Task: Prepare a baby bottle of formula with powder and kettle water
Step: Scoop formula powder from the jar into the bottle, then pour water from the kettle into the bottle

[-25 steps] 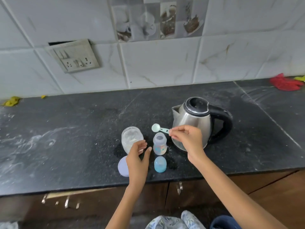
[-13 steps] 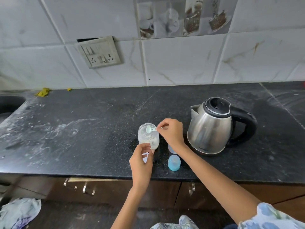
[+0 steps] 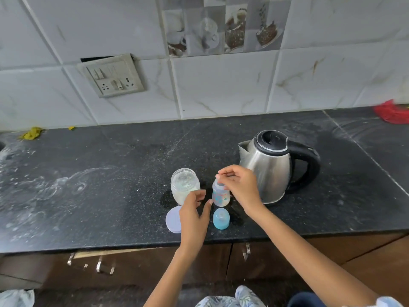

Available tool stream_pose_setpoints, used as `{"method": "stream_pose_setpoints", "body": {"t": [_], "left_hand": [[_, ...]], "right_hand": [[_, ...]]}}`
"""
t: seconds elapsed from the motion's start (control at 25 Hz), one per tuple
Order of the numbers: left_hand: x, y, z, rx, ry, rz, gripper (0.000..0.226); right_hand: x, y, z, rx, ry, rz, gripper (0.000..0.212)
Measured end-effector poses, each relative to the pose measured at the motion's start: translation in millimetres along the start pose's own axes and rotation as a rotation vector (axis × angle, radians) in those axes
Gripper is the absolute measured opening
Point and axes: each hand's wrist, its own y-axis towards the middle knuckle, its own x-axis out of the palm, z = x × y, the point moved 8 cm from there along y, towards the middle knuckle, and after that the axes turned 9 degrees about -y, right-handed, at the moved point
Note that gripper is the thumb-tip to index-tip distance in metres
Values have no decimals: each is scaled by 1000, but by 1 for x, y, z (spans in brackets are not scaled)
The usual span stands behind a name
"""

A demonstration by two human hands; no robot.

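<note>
An open glass jar of white formula powder point(image 3: 184, 185) stands on the black countertop point(image 3: 106, 196). Just right of it is the small clear baby bottle point(image 3: 220, 197), upright and uncapped. My right hand point(image 3: 241, 187) hovers over the bottle's mouth, its fingers pinched on the small scoop, which the hand mostly hides. My left hand point(image 3: 193, 216) lies between jar and bottle, fingers apart, fingertips against the jar's lower front. The steel kettle point(image 3: 269, 167) with a black handle stands behind my right hand, lid closed.
The bottle's blue cap point(image 3: 221, 218) and the jar's pale lid point(image 3: 173, 219) lie near the counter's front edge. A switchboard point(image 3: 111, 76) hangs on the tiled wall. A red cloth point(image 3: 392, 113) lies far right, a yellow scrap point(image 3: 32, 132) far left. Powder dusts the counter's left part.
My right hand has carried the scoop from the jar's mouth over to the bottle's mouth. My left hand has slid from the jar's front towards the gap beside the bottle.
</note>
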Motion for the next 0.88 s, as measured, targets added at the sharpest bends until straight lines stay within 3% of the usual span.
{"method": "stream_pose_setpoints", "body": {"t": [0.16,0.36,0.68,0.8,0.88], "left_hand": [[35,10,0,-28,47,-110,52],[62,31,-14,-157,88,-152,88],[71,51,-20,-141,74,-78,54],[72,53,-11,-98,48,-55,52],[74,53,-5,-62,36,-49,51]], "right_hand": [[-48,-24,31,155,142,33,3],[-89,-39,36,124,116,82,2],[-168,-17,3,-184,-21,280,6],[-197,-1,-15,-413,-209,397,16],[-202,14,-11,-463,-323,355,27]]}}
